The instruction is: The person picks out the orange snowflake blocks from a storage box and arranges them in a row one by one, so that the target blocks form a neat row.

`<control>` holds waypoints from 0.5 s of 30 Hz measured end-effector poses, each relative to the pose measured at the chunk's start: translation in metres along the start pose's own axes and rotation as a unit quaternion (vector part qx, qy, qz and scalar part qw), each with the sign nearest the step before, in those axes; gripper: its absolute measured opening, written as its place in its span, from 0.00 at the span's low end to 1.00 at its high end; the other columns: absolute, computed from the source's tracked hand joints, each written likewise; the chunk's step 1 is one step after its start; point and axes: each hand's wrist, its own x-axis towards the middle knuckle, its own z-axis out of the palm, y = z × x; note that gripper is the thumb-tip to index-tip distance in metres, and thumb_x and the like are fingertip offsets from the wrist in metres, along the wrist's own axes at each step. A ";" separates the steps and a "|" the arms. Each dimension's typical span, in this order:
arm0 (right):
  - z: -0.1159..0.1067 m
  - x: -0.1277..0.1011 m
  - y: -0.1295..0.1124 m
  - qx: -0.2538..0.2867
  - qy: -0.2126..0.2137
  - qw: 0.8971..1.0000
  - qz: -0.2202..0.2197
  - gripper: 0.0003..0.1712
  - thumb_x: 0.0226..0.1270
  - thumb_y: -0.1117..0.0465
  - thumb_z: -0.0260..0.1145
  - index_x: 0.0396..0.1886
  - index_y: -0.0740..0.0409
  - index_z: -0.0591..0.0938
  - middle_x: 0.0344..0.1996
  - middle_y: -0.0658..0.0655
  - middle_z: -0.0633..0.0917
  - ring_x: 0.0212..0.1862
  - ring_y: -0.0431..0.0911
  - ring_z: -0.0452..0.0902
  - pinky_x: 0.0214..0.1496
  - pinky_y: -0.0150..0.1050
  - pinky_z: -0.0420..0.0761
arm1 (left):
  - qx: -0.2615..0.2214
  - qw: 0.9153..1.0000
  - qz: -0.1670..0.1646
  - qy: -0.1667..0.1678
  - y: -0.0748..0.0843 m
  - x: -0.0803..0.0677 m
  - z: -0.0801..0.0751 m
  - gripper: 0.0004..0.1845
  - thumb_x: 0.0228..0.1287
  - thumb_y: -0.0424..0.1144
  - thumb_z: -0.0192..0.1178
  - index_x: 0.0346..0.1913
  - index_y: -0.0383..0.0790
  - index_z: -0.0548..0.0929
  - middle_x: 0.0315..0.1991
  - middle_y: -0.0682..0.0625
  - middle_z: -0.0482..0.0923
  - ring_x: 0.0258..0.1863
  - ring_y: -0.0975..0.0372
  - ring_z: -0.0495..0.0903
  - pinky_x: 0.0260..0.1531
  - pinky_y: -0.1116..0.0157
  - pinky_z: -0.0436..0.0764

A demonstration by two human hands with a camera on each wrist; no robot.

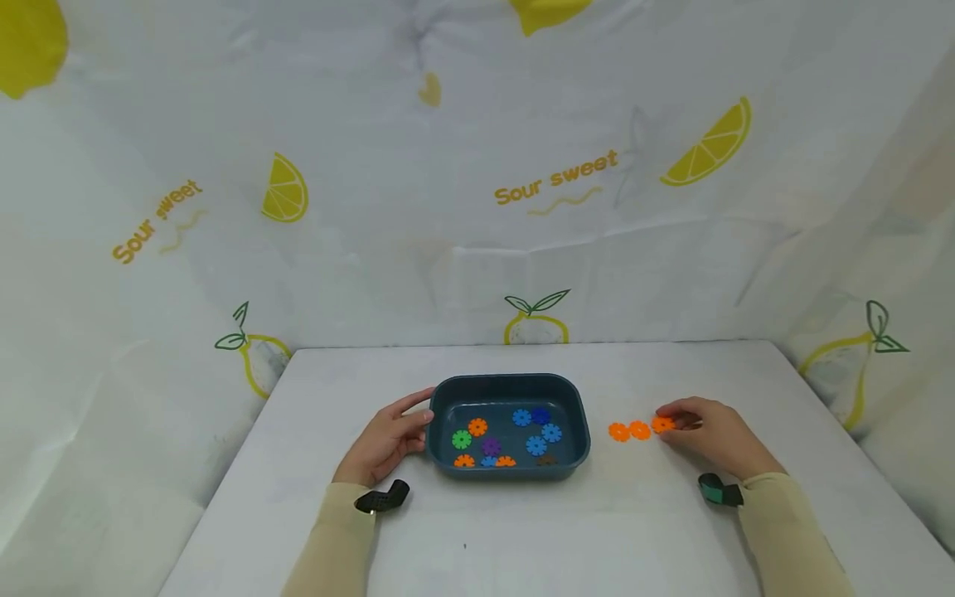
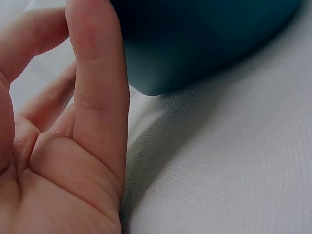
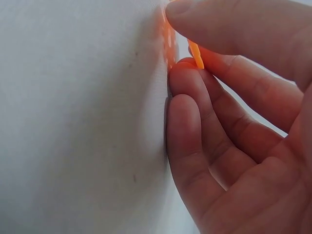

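My right hand (image 1: 712, 431) pinches an orange snowflake disc (image 1: 662, 424) between thumb and fingers, low over the white table. In the right wrist view the disc's thin edge (image 3: 196, 53) shows between the fingers, tilted up, and the fingertips are at the tabletop. Two more orange snowflake discs, a nearer one (image 1: 639, 430) and a farther one (image 1: 618, 432), lie flat in a row to its left. My left hand (image 1: 384, 439) touches the left side of a dark blue plastic basin (image 1: 509, 473), its thumb (image 2: 100, 73) straight against the outer wall.
Inside the basin lie several snowflake discs: a green one (image 1: 462, 439), a purple one (image 1: 491, 447), a brown one (image 1: 548, 459), and several blue and orange ones. The white table (image 1: 522, 539) ends at a lemon-printed cloth (image 1: 388, 290) behind.
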 end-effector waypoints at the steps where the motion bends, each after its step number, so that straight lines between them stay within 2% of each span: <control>1: 0.000 0.000 0.000 0.001 -0.001 1.000 0.001 0.21 0.67 0.51 0.80 0.56 0.54 0.90 0.50 0.55 0.90 0.50 0.48 0.83 0.51 0.43 0.83 | -0.002 1.000 -0.001 -0.002 0.000 0.000 0.000 0.34 0.75 0.44 0.71 0.80 0.53 0.73 0.34 0.53 0.79 0.28 0.64 0.78 0.33 0.69 0.85; 10: -0.001 0.001 -0.002 0.006 -0.008 1.000 0.010 0.21 0.68 0.52 0.79 0.57 0.55 0.90 0.49 0.55 0.89 0.50 0.49 0.82 0.52 0.44 0.82 | -0.007 1.000 -0.002 -0.016 0.002 -0.002 0.000 0.34 0.76 0.42 0.69 0.81 0.51 0.71 0.32 0.53 0.80 0.28 0.65 0.79 0.33 0.70 0.85; 15: -0.001 -0.001 0.001 0.012 -0.004 1.000 0.008 0.21 0.67 0.52 0.80 0.56 0.53 0.90 0.48 0.53 0.90 0.49 0.47 0.82 0.49 0.39 0.82 | -0.013 1.000 -0.004 -0.020 0.003 -0.003 0.002 0.34 0.77 0.41 0.68 0.82 0.51 0.71 0.32 0.52 0.80 0.27 0.65 0.79 0.33 0.70 0.85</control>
